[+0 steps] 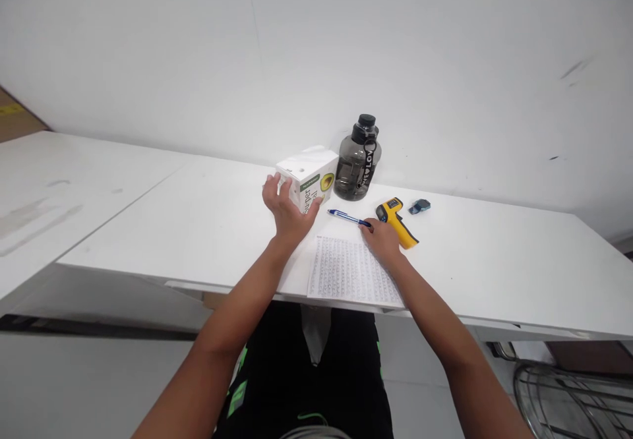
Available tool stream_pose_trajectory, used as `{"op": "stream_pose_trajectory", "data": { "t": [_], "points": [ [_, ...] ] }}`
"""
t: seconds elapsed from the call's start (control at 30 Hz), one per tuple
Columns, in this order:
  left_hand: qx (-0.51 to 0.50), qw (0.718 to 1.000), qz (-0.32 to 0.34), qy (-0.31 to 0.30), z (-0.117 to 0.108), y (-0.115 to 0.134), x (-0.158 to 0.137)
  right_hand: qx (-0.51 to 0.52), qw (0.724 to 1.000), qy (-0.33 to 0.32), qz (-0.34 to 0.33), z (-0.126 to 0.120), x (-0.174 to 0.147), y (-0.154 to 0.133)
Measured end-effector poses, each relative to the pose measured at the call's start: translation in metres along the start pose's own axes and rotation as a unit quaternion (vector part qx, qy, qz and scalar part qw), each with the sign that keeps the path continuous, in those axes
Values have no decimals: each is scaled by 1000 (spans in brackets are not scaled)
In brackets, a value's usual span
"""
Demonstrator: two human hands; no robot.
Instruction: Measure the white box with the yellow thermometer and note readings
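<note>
My left hand (288,209) grips a white carton (314,174) with an avocado picture and green lettering, fingers at its left side and thumb along its front. The carton stands near the wall. Between the fingertips of my right hand (382,238) is the end of a blue and white pen (346,216), which points left over the table. Just below lies a sheet of paper (353,271) filled with rows of small marks, its right edge partly under my right hand and forearm. A yellow and black infrared thermometer (398,221) rests right beside that hand.
A dark see-through water bottle (357,162) with a black cap stands right of the carton, close to the wall. Farther right is a small dark blue object (420,206). The white table (509,261) runs along the wall. A wire-framed rack or chair (568,393) stands below at right.
</note>
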State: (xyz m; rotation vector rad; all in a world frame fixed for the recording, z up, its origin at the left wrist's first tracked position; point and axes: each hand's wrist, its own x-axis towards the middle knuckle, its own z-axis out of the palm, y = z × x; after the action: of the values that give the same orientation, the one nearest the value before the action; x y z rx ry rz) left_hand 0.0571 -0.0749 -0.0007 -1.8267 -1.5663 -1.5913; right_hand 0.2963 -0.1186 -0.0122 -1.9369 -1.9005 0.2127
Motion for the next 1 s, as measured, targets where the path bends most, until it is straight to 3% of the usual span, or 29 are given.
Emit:
{"op": "stream_pose_trajectory", "data": {
  "t": [0.2, 0.4, 0.53, 0.7, 1.0],
  "points": [
    [-76, 997, -30, 5, 2, -2, 0, 4, 1000, 13, 11, -1, 2, 0],
    [-136, 972, -184, -54, 8, -4, -1, -54, 989, 125, 66, -26, 4, 14],
    [-150, 957, -238, -70, 10, -4, 1, -119, 976, 64, 169, -39, 4, 26],
    [-183, 946, -259, -73, 12, -6, 1, -101, 972, -50, 207, -40, 7, 28],
    [-286, 918, -268, -57, 16, -13, -1, -60, 978, -4, 202, -34, 8, 24]
  ]
}}
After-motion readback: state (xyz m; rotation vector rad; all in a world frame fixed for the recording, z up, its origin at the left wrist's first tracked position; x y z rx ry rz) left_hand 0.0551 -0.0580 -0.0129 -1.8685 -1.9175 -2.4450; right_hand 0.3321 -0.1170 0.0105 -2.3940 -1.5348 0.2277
